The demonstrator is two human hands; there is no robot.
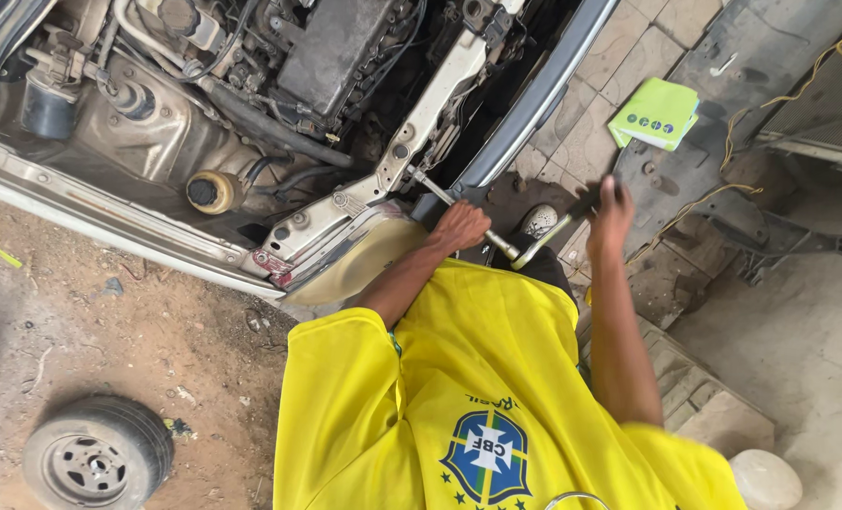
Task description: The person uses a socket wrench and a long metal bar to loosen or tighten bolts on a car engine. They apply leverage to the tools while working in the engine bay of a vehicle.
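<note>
Left hand (459,228) grips a socket wrench's shaft (437,193) at the car's front panel (383,179) — right hand (611,210) clenches its handle (558,231).

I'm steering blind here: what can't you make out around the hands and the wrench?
- Head view: wrench grip hidden inside left hand.
- Its tip disappears behind the front crossmember; fastener unseen.
- Right hand blurred; handle grip unclear.
- Shoe mostly hidden behind the tool.

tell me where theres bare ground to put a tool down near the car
Bare dirt lies between the car's sill and the loose wheel. Pale concrete is free at lower right, beside the stone slab. It is crowded around both hands, left hand and right hand, on the wrench, and inside the engine bay.
</note>
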